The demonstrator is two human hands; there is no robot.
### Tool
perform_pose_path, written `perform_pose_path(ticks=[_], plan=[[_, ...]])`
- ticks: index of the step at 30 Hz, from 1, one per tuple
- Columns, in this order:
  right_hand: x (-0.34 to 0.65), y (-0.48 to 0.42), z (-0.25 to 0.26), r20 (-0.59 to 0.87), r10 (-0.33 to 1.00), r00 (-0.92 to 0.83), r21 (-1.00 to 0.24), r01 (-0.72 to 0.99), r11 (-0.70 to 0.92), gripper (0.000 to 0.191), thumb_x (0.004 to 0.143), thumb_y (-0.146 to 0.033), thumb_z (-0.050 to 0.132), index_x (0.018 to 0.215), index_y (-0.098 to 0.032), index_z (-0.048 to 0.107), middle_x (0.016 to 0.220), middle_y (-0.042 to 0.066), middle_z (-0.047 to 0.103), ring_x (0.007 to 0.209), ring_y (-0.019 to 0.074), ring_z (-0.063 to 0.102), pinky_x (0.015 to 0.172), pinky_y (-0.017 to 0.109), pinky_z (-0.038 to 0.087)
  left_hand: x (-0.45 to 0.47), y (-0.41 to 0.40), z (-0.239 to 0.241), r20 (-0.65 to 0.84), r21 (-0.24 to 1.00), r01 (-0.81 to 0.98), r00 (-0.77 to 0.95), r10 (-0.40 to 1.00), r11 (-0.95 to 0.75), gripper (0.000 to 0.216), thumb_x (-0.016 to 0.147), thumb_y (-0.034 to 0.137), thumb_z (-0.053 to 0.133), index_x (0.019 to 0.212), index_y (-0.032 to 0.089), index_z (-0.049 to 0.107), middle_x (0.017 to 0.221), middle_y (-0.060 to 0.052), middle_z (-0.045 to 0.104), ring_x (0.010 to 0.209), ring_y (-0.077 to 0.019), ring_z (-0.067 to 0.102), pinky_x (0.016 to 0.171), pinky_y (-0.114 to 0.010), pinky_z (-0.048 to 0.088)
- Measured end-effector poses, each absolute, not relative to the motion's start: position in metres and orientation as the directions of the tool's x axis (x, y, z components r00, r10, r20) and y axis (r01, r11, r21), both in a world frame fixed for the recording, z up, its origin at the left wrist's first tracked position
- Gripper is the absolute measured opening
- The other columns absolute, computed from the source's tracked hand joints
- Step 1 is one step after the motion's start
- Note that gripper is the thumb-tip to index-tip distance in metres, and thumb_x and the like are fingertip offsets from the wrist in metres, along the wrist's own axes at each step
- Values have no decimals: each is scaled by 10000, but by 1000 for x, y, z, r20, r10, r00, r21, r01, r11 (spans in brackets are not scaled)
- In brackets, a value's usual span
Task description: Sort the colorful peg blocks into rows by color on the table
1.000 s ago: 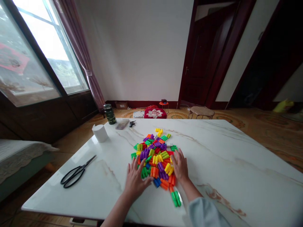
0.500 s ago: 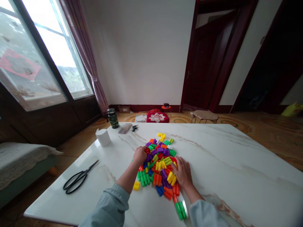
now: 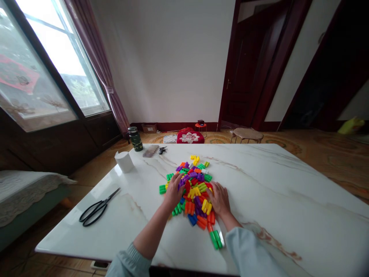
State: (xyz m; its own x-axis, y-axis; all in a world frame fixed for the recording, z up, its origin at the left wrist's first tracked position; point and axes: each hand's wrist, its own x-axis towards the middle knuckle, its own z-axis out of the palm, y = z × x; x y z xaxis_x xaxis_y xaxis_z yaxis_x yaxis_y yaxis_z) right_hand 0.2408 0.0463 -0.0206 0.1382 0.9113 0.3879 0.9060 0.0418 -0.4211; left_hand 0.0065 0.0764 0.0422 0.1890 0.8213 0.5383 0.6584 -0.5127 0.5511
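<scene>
A heap of colourful plastic building blocks [image 3: 189, 208] lies on the white marbled table. My left hand [image 3: 173, 191] rests over the heap's left side, its fingers and thumb apart around purple and red blocks, with no block visibly gripped. At the heap's right edge is my right hand [image 3: 220, 199], fingers loosely spread against red and yellow blocks. A yellow block [image 3: 206, 207] sits just below its thumb. Closer to me, a green block [image 3: 215, 240] lies at the heap's near tip beside a white strip. Blocks under both palms are hidden.
Black-handled scissors [image 3: 99, 207] lie on the left of the table [image 3: 276, 192]. Behind them stand a white paper roll [image 3: 124, 162] and a camouflage-patterned bottle [image 3: 135, 139]. Keys [image 3: 162, 150] lie near the far edge. A round stool [image 3: 247, 134] stands beyond the table.
My left hand has opened out from a closed grasp near a red block and shifted slightly down over the heap. Green blocks now show left of it. My right hand stays nearly in place.
</scene>
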Motion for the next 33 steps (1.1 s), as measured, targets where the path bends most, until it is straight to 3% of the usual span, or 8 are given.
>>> perform_pose_path(ticks=[5,9,12,16,20,23,27,33], plan=[[240,46,-17,367,917,155,-473,880,41,476,983,-460,341,1292,-175,565,1346,130,589,1314,273,463,1104,497,278,10,-4,26,613,378,694,309,727,-613,462,931,269,512,1391,290,474,1459,-103,455,1374,-279,404,1096,-522,388],[240,46,-15,349,921,172,-502,864,29,472,981,-448,353,1291,-163,566,1352,132,587,1329,274,452,1112,505,265,28,-59,32,417,233,562,680,603,-794,642,848,536,604,1433,333,435,1590,-72,270,1459,-357,228,1156,-618,219],[241,46,-15,326,930,172,-521,853,25,481,982,-449,345,1302,-159,557,1361,128,581,1337,278,443,1118,515,254,42,-66,38,297,235,465,802,519,-853,659,800,650,600,1384,362,494,1588,-31,289,1461,-376,210,1159,-646,167],[241,47,-16,341,925,168,-526,849,40,488,983,-459,327,1293,-170,568,1350,131,590,1329,274,452,1115,500,261,38,-42,42,343,212,583,707,618,-784,353,915,398,541,1258,344,606,1487,-16,461,1453,-317,259,1171,-633,142],[242,47,-18,364,916,170,-526,849,51,492,984,-472,311,1273,-183,586,1331,132,602,1318,267,459,1104,477,277,13,-14,41,445,149,629,647,619,-763,344,919,238,497,1228,313,628,1447,-45,503,1412,-259,354,1183,-557,199],[242,48,-19,366,915,171,-533,844,55,515,984,-493,295,1267,-180,589,1326,129,604,1312,270,463,1105,484,274,-1,2,34,465,133,676,603,648,-724,514,905,281,524,1415,295,463,1526,-78,399,1428,-274,327,1185,-554,201],[242,47,-19,340,925,170,-556,829,52,553,984,-517,263,1288,-175,572,1346,125,590,1327,276,446,1118,504,250,0,23,19,459,229,804,407,790,-548,878,834,533,607,1537,177,219,1579,-164,270,1460,-335,241,1172,-565,234],[244,46,-21,333,928,166,-575,816,61,574,979,-534,246,1303,-179,559,1368,121,576,1341,275,428,1125,518,233,19,31,11,461,294,869,235,856,-397,608,877,534,541,1407,241,482,1566,-106,324,1450,-326,273,1157,-549,285]])
